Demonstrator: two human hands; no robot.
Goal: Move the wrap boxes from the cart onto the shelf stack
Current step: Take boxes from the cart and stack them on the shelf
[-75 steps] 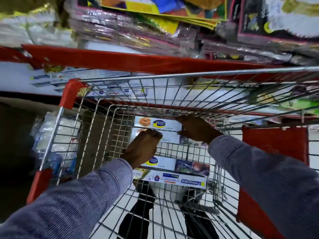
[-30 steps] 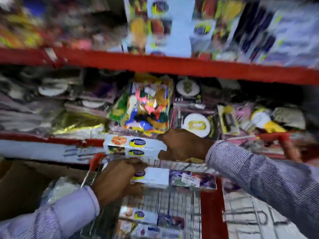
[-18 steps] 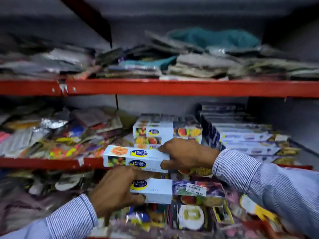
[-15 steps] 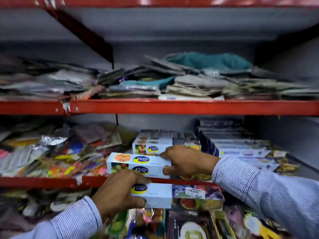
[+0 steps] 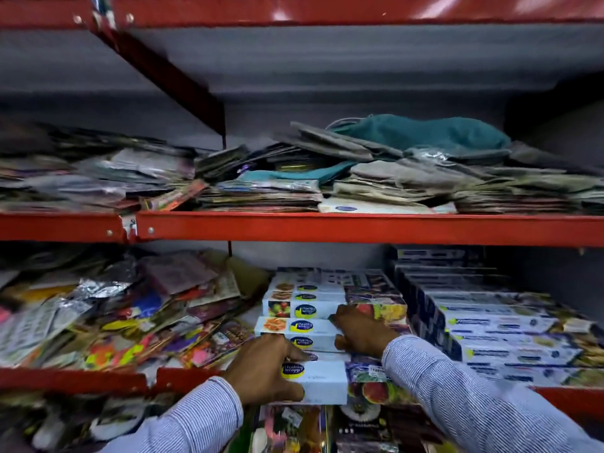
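Observation:
I hold long white wrap boxes with fruit pictures and a blue-and-yellow logo. My left hand (image 5: 264,371) grips the lower wrap box (image 5: 322,382) at the red front edge of the middle shelf (image 5: 78,380). My right hand (image 5: 359,331) is closed on the upper wrap boxes (image 5: 294,333), pressed against the front of the shelf stack (image 5: 313,295) of the same boxes. Both sleeves are blue striped. The cart is out of view.
Darker wrap boxes (image 5: 496,325) fill the shelf to the right of the stack. Loose colourful packets (image 5: 124,308) crowd its left side. The upper shelf (image 5: 327,228) carries flat packets and a teal cloth bag (image 5: 421,132). More packets lie below.
I lifted the boxes out of the cart and up to the shelf. Over the last half second both hands pushed them forward, up against the stack.

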